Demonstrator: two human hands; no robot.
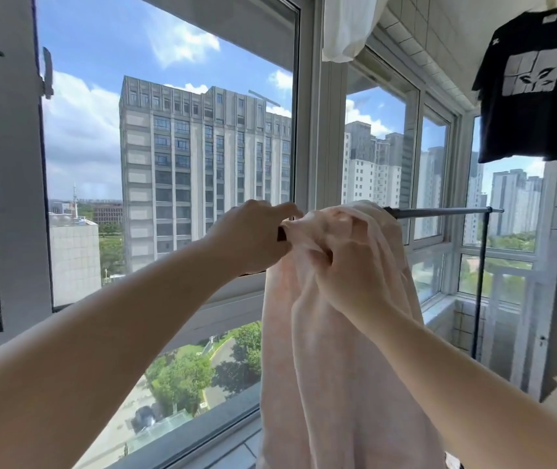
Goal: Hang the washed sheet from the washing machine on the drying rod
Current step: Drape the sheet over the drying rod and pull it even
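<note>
- The two bare forearms are nearest the camera, coming in from 7 and 5 o'clock and meeting just right of the centre.
- The left hand (253,231) is clenched, knuckles up, with its fingers pinching a bunched edge of the pale pink sheet (331,350) at the top of the fabric.
- The right hand (344,275) is just beside the left, toward 4 o'clock from it, and its fingers are curled into a fold of the same sheet, gripping it.
- The sheet is draped over the drying rod (446,212), gathered into a hump at the centre of the view, and hangs down in long folds to 6 o'clock, running out of the bottom edge.
- The rod is a thin metal bar that runs from under the sheet toward 3 o'clock, where it meets a dark upright post (478,292).
- A black T-shirt (534,86) with a pale square print hangs at 2 o'clock, well apart from the sheet.
- A white cloth (348,25) hangs down from the top edge at 12 o'clock.
- Large windows (168,130) fill the view behind the hands, with tall buildings and clouded sky beyond the glass.
</note>
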